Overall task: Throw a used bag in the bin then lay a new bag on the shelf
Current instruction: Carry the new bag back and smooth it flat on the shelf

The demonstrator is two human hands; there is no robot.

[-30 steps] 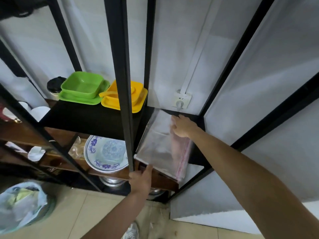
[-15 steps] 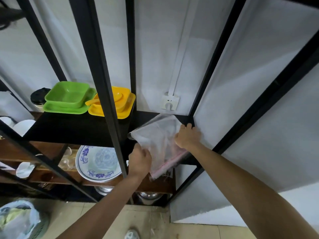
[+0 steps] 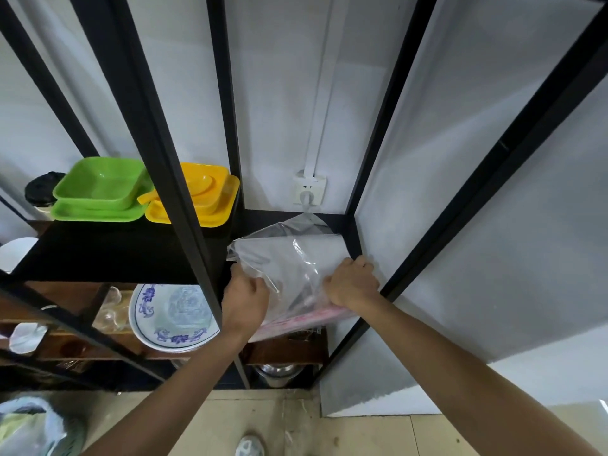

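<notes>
Clear plastic fills the centre of the head view: one bag, with a pink strip along its near edge, is held over the right-hand end of the black shelf, close to the back right corner of the rack. The left hand has its fingers curled shut on the bag's left side; the right hand has its fingers closed on the bag's right side, beside the rack's right post. The far end of the bag curls up off the shelf toward the wall socket, so it does not yet lie flat.

By the look of it the task is late on: a bin at the lower left corner of the floor already holds crumpled plastic, though whether that is the used bag cannot be told. What is left is to spread this bag flat and let go.

Counted: one bag in hand, two hands, one bin, one green dish set, one yellow dish set on the shelf's far edge, and one blue-patterned plate on the shelf below.
</notes>
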